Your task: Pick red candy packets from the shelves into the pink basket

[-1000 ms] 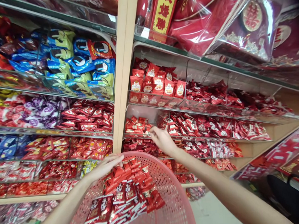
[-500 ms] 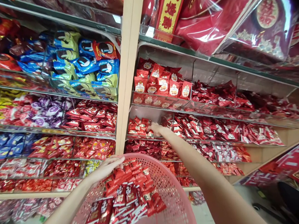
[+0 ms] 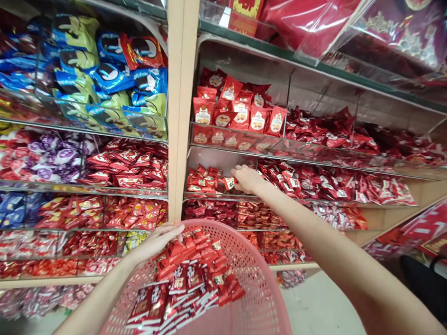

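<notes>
My left hand (image 3: 156,242) grips the far rim of a pink plastic basket (image 3: 252,286) held low in front of me. Several small red-and-white candy packets (image 3: 184,284) lie heaped inside it. My right hand (image 3: 246,179) reaches into a clear shelf bin holding red candy packets (image 3: 203,178), with its fingers closed around one small packet (image 3: 230,183) at the bin's right side.
Glass-fronted shelves (image 3: 222,137) of wrapped sweets fill the wall: blue and green bags (image 3: 110,88) upper left, red pouches (image 3: 239,111) above my right hand, more red packets (image 3: 321,182) to the right. A beige upright post (image 3: 178,115) divides the shelving. Red wrapped goods (image 3: 331,12) hang overhead.
My right hand went forward into the bin of red packets and closed on one; it now sits slightly back and right. The left hand and basket stayed put.
</notes>
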Action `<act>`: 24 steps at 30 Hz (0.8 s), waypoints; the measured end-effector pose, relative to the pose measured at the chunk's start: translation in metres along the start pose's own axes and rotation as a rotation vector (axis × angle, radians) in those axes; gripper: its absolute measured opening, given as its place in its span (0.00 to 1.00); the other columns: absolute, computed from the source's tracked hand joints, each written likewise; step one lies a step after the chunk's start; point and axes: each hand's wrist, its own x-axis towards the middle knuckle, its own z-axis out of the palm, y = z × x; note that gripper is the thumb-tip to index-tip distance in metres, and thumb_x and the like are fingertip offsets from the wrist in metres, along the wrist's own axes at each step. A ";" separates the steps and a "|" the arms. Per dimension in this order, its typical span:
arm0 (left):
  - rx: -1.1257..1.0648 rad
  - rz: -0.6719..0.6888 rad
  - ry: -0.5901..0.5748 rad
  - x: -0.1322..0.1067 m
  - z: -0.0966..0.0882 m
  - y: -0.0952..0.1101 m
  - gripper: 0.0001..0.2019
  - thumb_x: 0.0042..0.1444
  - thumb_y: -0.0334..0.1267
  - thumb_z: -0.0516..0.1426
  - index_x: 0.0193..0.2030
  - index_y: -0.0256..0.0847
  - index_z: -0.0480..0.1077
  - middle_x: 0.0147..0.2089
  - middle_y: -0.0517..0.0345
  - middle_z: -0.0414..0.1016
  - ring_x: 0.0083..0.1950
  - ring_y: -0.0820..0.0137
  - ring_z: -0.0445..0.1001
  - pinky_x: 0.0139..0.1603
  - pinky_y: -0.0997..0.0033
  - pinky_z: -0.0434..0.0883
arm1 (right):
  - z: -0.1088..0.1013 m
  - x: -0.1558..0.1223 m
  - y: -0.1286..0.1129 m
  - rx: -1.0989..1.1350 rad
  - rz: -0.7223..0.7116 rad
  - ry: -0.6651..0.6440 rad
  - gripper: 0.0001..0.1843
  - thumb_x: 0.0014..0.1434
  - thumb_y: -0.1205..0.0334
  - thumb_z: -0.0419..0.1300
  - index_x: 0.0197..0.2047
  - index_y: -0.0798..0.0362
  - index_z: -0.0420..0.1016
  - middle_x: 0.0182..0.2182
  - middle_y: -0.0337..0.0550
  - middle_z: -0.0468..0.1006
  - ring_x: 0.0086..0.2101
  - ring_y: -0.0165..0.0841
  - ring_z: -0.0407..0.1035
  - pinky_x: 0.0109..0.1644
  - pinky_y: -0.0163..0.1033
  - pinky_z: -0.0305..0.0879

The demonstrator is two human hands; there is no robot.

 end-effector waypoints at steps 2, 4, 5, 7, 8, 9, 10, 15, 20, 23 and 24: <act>0.003 0.005 -0.011 0.000 0.000 0.003 0.24 0.55 0.57 0.46 0.25 0.42 0.73 0.42 0.60 0.75 0.49 0.63 0.67 0.56 0.68 0.58 | -0.010 -0.022 -0.005 0.016 -0.006 0.111 0.14 0.53 0.66 0.57 0.44 0.57 0.67 0.43 0.53 0.69 0.44 0.42 0.63 0.42 0.41 0.60; 0.009 0.015 -0.024 0.002 0.000 0.004 0.24 0.55 0.56 0.46 0.26 0.42 0.73 0.42 0.59 0.75 0.49 0.63 0.67 0.56 0.68 0.58 | -0.014 -0.049 -0.015 0.072 -0.025 0.181 0.11 0.55 0.64 0.56 0.42 0.57 0.67 0.41 0.52 0.69 0.42 0.40 0.63 0.42 0.40 0.59; 0.011 0.022 -0.029 0.002 0.000 0.004 0.24 0.55 0.56 0.46 0.27 0.42 0.73 0.42 0.59 0.74 0.49 0.63 0.67 0.56 0.67 0.58 | -0.012 -0.062 -0.022 0.123 -0.032 0.185 0.11 0.55 0.62 0.56 0.41 0.57 0.67 0.41 0.51 0.70 0.42 0.39 0.63 0.42 0.39 0.59; 0.007 0.036 -0.035 0.004 0.001 0.003 0.24 0.56 0.56 0.46 0.27 0.41 0.73 0.41 0.59 0.74 0.48 0.64 0.68 0.57 0.67 0.57 | 0.000 -0.089 -0.038 0.267 -0.046 0.140 0.13 0.55 0.57 0.56 0.41 0.56 0.67 0.40 0.49 0.71 0.41 0.38 0.64 0.42 0.38 0.59; 0.001 0.042 -0.040 0.005 0.001 0.003 0.24 0.56 0.55 0.46 0.26 0.41 0.72 0.40 0.59 0.74 0.47 0.64 0.68 0.57 0.66 0.57 | 0.010 -0.101 -0.046 0.344 -0.045 0.092 0.13 0.55 0.55 0.56 0.40 0.55 0.67 0.39 0.48 0.71 0.41 0.37 0.65 0.40 0.37 0.59; -0.005 0.047 -0.045 0.005 0.001 0.002 0.24 0.56 0.55 0.46 0.26 0.41 0.72 0.39 0.59 0.74 0.47 0.64 0.68 0.57 0.66 0.56 | 0.023 -0.111 -0.055 0.402 -0.042 0.033 0.14 0.55 0.54 0.56 0.40 0.55 0.67 0.39 0.47 0.72 0.40 0.36 0.65 0.39 0.36 0.58; -0.011 0.050 -0.049 0.005 0.002 0.002 0.24 0.56 0.55 0.46 0.26 0.41 0.72 0.39 0.59 0.74 0.47 0.64 0.68 0.57 0.66 0.56 | 0.037 -0.120 -0.063 0.438 -0.012 -0.034 0.13 0.55 0.53 0.56 0.38 0.55 0.67 0.38 0.46 0.73 0.38 0.36 0.66 0.38 0.36 0.58; -0.004 0.038 -0.041 0.004 0.004 0.004 0.25 0.56 0.56 0.45 0.27 0.41 0.73 0.39 0.58 0.75 0.46 0.64 0.68 0.58 0.63 0.57 | 0.106 -0.141 -0.090 0.466 0.115 -0.347 0.16 0.52 0.51 0.55 0.36 0.57 0.71 0.37 0.50 0.75 0.40 0.39 0.68 0.40 0.38 0.60; 0.003 0.042 -0.043 0.002 0.004 0.009 0.24 0.56 0.56 0.45 0.27 0.41 0.73 0.38 0.58 0.75 0.46 0.64 0.68 0.57 0.64 0.57 | 0.132 -0.138 -0.103 0.410 0.202 -0.439 0.20 0.50 0.52 0.56 0.40 0.59 0.74 0.40 0.56 0.75 0.42 0.45 0.69 0.42 0.43 0.64; 0.005 0.024 -0.046 0.001 0.004 0.009 0.24 0.56 0.56 0.45 0.27 0.41 0.72 0.39 0.58 0.74 0.46 0.64 0.68 0.57 0.64 0.57 | 0.137 -0.135 -0.111 0.432 0.207 -0.462 0.19 0.49 0.55 0.58 0.40 0.60 0.75 0.41 0.58 0.75 0.43 0.47 0.69 0.43 0.46 0.65; 0.009 0.015 -0.045 0.001 0.004 0.009 0.24 0.56 0.56 0.45 0.27 0.41 0.72 0.40 0.57 0.74 0.46 0.64 0.68 0.58 0.63 0.56 | 0.139 -0.134 -0.114 0.466 0.204 -0.462 0.19 0.49 0.55 0.59 0.40 0.61 0.75 0.41 0.59 0.75 0.43 0.48 0.69 0.44 0.48 0.65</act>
